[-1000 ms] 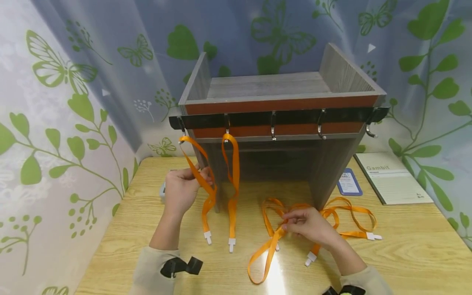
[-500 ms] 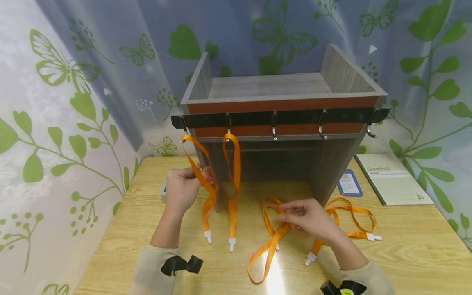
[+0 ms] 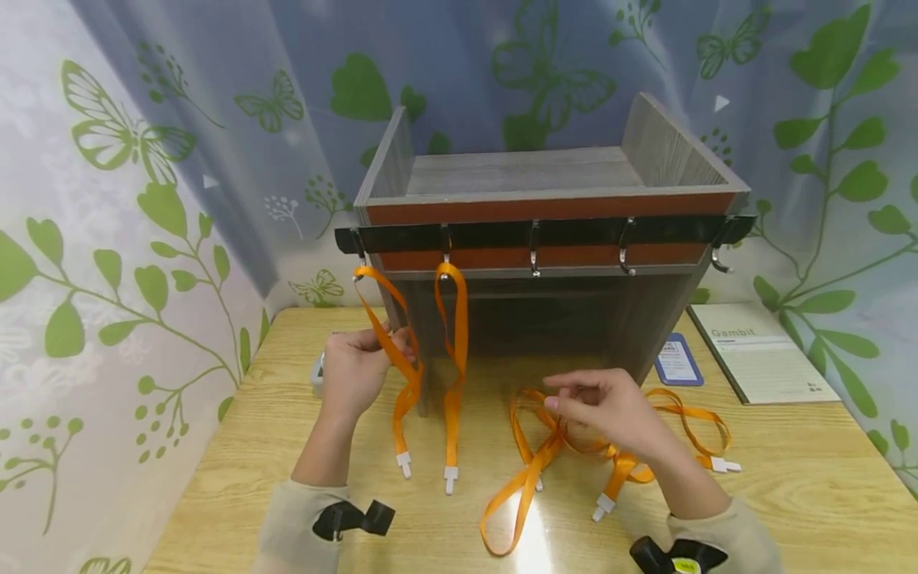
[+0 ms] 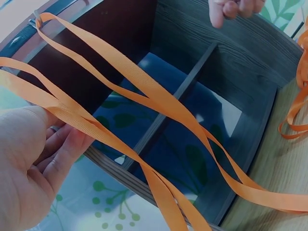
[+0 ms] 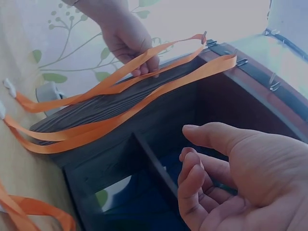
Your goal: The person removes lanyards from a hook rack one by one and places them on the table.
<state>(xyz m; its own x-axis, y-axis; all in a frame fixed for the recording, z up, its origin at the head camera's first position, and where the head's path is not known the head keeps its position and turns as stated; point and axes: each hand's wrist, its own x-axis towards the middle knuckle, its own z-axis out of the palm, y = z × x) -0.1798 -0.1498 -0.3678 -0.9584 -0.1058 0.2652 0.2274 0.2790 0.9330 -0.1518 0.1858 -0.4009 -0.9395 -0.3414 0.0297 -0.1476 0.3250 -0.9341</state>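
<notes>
Head cam: L hand (image 3: 355, 371) w/ grip on far-L lanyard (image 3: 409, 395), R hand (image 3: 608, 408) relaxed, empty, abv lanyard pile (image 3: 618, 477).

Gambit notebk (image 3: 770, 359) nr blue-framed card (image 3: 677, 362), leaf-print curtain (image 3: 445, 72) bhd

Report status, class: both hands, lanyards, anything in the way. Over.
Left hand at leftmost lanyard, grip unclear. Right hand empty, near loose lanyards. Two hung, three hooks bare. Loose ones overlap, might snag.
</notes>
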